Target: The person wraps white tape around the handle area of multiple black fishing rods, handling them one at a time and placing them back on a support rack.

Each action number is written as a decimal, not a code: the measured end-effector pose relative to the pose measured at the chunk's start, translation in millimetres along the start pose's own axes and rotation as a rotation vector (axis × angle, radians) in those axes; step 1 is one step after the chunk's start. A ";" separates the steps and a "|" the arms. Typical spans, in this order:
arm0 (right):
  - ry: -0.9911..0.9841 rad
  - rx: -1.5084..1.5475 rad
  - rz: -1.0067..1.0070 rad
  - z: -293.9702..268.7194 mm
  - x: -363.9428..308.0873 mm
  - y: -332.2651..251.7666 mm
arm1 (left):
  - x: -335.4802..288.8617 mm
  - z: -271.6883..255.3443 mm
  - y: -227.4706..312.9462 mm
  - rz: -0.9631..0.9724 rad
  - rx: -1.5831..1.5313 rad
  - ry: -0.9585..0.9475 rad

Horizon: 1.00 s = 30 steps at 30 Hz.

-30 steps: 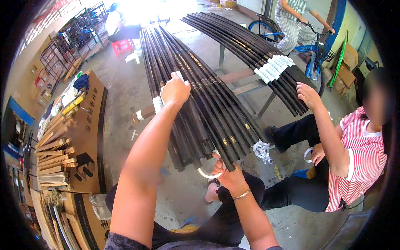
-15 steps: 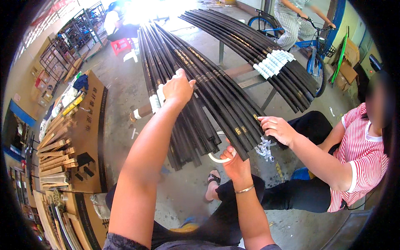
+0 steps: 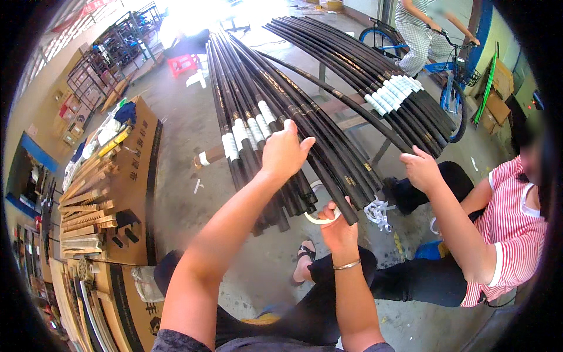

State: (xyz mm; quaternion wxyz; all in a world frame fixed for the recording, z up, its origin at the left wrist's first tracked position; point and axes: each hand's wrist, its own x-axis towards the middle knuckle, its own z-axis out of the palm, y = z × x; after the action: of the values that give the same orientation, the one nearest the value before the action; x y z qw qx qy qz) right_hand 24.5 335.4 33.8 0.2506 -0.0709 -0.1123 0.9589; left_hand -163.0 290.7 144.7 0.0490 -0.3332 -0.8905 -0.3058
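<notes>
— Where's your left hand (image 3: 285, 154)?

— Across the near pile of black poles (image 3: 337, 152), just beside the white sleeves (image 3: 240, 130). My thumb juts out, but my fingertips are hidden, so I can't tell whether I grip a pole or only rest on it. Perhaps it's there to steady them.

— And the right hand (image 3: 341, 236)?

— Its fingers are closed on a roll of tape (image 3: 316, 220), right at the near pole ends. One end lies over that hand; whether I grip it too, I can't tell. I suppose the roll sits there to be handy to the poles.

— Why do the poles lie side by side?

— Probably so each near end can be reached from where I sit. A brown bar (image 3: 216, 152) sticks out under them, likely bearing their weight.

— Whose pole slants across the gap?

— My co-worker's hand (image 3: 423, 171) is at its near end, beside the far pile (image 3: 346, 61), perhaps guiding it clear of mine.
</notes>
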 end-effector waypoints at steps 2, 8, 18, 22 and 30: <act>0.038 -0.001 -0.017 5.7 -0.3 0.6 | 0.3 -5.2 9.7 -0.055 0.075 -0.064; -0.023 0.049 0.004 2.8 0.7 0.1 | 9.6 -12.7 29.7 -0.112 0.221 -0.189; -0.066 0.087 0.026 -4.9 3.5 -2.1 | -4.9 -6.2 43.1 -0.149 0.178 -0.300; -0.079 0.097 0.038 -4.9 4.1 -1.4 | -5.4 -7.0 46.7 -0.161 0.154 -0.326; -0.042 -0.007 0.032 -4.2 6.1 -4.1 | -12.7 24.1 42.6 -0.323 -0.241 0.000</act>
State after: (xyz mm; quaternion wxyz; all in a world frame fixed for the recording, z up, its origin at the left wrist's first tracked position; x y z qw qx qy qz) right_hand 22.0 342.6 30.2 0.2328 -0.0533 -0.1196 0.9637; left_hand -123.8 322.6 143.3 -0.0406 -0.1896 -0.8893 -0.4141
